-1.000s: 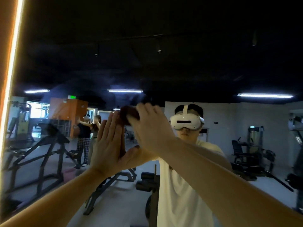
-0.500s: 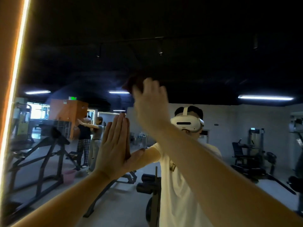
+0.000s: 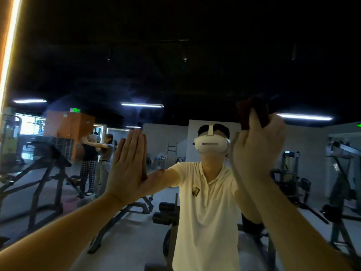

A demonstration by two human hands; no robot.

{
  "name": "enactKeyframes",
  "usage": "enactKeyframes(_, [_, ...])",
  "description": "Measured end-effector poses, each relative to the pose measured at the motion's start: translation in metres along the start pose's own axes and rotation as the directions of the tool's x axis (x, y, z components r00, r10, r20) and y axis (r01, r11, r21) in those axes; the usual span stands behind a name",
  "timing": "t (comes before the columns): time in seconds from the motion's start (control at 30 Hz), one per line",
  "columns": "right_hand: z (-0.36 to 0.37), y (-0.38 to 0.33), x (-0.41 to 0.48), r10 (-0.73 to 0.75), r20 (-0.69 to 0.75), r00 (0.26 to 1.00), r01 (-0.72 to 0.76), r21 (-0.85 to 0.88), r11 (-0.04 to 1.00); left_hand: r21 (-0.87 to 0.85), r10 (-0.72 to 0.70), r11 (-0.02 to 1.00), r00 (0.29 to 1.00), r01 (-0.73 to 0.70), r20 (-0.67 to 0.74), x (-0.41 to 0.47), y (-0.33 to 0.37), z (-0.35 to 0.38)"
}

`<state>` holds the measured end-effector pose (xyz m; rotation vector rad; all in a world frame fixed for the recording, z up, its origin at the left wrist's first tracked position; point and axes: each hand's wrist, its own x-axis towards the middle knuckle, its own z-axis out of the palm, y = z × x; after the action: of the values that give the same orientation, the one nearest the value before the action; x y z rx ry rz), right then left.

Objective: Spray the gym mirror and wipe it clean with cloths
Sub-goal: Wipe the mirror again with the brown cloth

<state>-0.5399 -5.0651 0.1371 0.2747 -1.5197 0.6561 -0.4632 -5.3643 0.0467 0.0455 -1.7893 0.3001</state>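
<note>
The left hand (image 3: 127, 167) lies flat on the mirror (image 3: 175, 75), fingers straight and together. The right hand (image 3: 257, 153), well apart from it, grips a dark cloth (image 3: 252, 112) against the glass, bunched above its knuckles. Whether a second cloth lies under the left palm cannot be told. If that palm is bare, it will likely leave prints. The bunched cloth could slip from the fingers or skip the faint haze (image 3: 134, 92) above the left hand.
</note>
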Motion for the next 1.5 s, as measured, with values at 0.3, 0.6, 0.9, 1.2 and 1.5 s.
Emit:
enactKeyframes(0.3, [0.018,-0.128,-0.105,-0.576,0.318,0.753,0.502,0.289,0.815,0.050,0.035,0.998,0.991,-0.041,0.126,-0.003,-0.003,-0.008])
enactKeyframes(0.6, [-0.046,0.056,-0.039,-0.182,0.190,0.965,0.184,0.006,0.983,0.084,0.013,0.996,0.974,-0.033,0.225,0.004,-0.003,-0.024])
enactKeyframes(0.9, [-0.010,-0.020,-0.108,0.206,0.121,0.971,-0.215,0.060,0.975,-0.104,0.023,0.995,0.985,-0.005,0.170,-0.029,0.024,-0.061])
enactKeyframes(1.2, [-0.008,-0.047,-0.190,-0.670,0.492,0.556,0.548,0.389,0.741,-0.221,-0.080,0.966,0.966,0.136,0.247,-0.121,0.061,-0.047])
enactKeyframes(1.5, [-0.078,0.171,-0.128,-0.062,0.258,0.964,0.069,-0.020,0.997,-0.069,-0.160,0.975,0.886,0.210,0.435,-0.119,0.118,-0.024])
